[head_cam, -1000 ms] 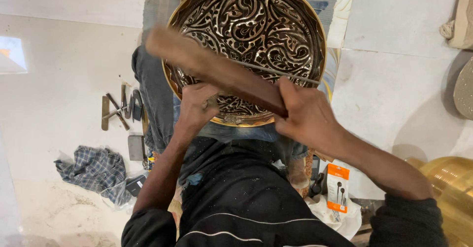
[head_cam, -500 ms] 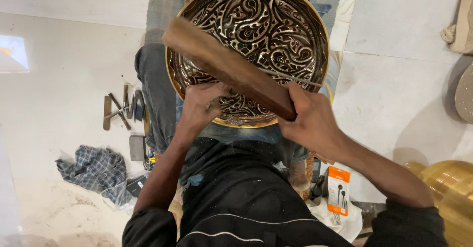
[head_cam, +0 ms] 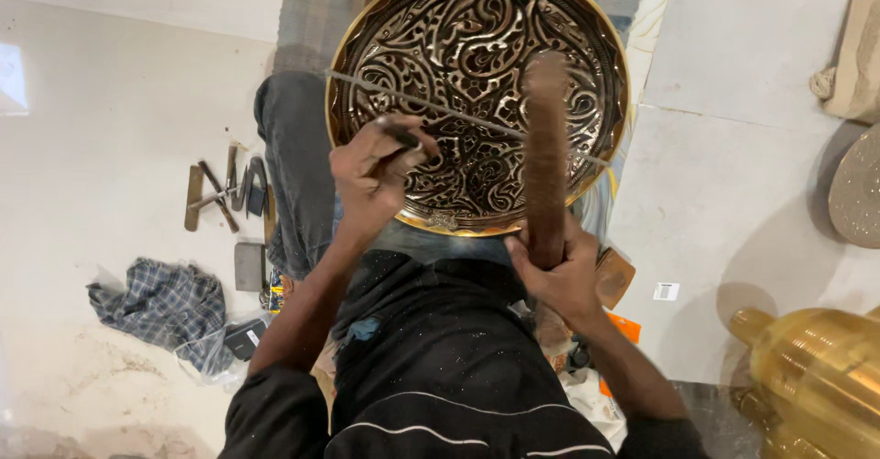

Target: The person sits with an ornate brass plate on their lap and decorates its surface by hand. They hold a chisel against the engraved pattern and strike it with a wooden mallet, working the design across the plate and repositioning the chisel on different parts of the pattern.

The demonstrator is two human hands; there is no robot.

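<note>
We have the round engraved brass tray propped on our lap, its dark scrollwork face turned up toward us and its gold rim near our waist. Our left hand pinches a slim dark chisel in curled fingers, tip set against the pattern at the tray's lower left. Our right hand is wrapped tight around the base of a long wooden mallet, which stands raised over the tray's right half. We judge this the chasing step, mid-stroke: the next blow wants the chisel held steady on its line and the mallet brought squarely onto its head. Spare tools and a checked cloth lie on the floor to our left.
</note>
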